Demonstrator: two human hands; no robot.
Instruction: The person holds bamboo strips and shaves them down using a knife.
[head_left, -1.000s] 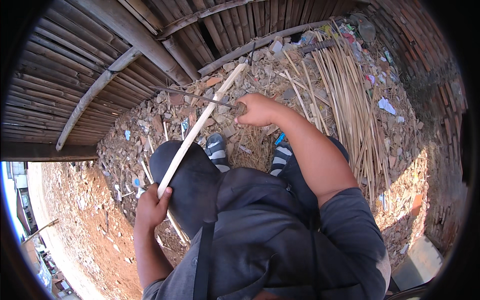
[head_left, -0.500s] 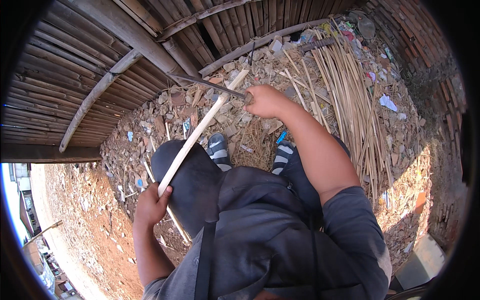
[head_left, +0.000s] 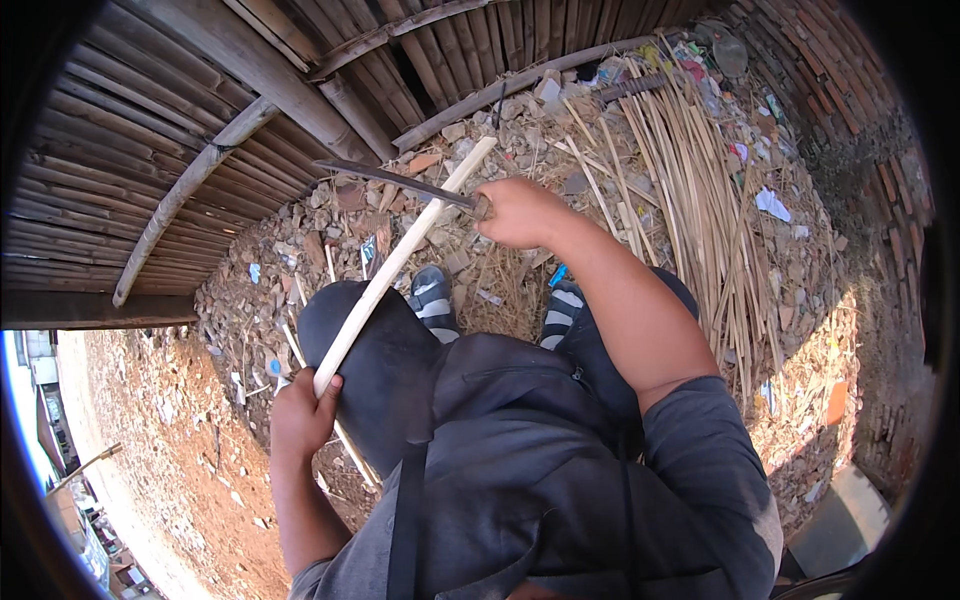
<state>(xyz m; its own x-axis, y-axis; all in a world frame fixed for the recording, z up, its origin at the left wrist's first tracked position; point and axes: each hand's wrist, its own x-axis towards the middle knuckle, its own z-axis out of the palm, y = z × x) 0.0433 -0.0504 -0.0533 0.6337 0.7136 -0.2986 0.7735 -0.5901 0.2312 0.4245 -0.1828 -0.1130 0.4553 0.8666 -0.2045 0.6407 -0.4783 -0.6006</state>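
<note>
My left hand (head_left: 300, 415) grips the near end of a pale split bamboo strip (head_left: 400, 262) that slants up and away across my left knee to the rubble. My right hand (head_left: 520, 212) is closed on the handle of a long dark knife (head_left: 395, 180). The blade points left and lies above the strip near its far end; I cannot tell whether it touches. My striped shoes (head_left: 432, 300) rest on the ground between my knees.
A heap of thin bamboo strips (head_left: 690, 190) lies to the right. Broken brick rubble (head_left: 300, 250) and litter cover the ground ahead. A bamboo fence (head_left: 200, 120) with thick poles runs along the left and top; a brick wall (head_left: 860, 150) stands right.
My right hand has raised the knife up and away from the strip's middle to near its far end. The left hand has kept its hold on the strip.
</note>
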